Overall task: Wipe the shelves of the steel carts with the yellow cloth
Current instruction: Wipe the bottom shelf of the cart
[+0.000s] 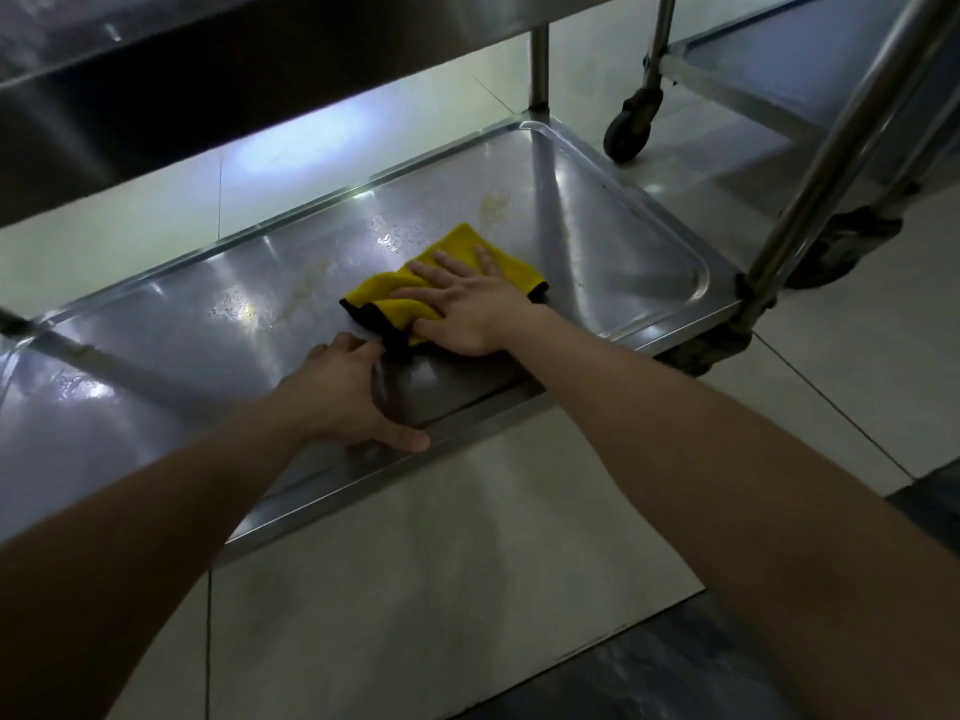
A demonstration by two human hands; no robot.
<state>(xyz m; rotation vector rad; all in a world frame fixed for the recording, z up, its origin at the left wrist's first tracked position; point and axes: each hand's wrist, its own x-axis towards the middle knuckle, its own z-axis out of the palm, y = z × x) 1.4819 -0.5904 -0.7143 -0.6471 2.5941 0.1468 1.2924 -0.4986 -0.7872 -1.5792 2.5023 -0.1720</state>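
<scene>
- Now our right grip [462,304], released, presses the yellow cloth [460,241] flat onto the cart's bottom shelf [613,241] so it wipes broadly.
- Our left grip [343,392], also released, braces on the near rim [467,426], likely for balance.

Cloth [457,246] at ctr is showing bright yellow w/ black edging. Shelf [597,226] is reading silver-grey, w/ white glare patches and a pale yellowish stain [491,202]. Floor tiles [441,537] are looking off-white w/ dark grout lines; btm-right tiles [675,667] are looking dark, marbled. Caster [626,132] upper right is showing black.
</scene>
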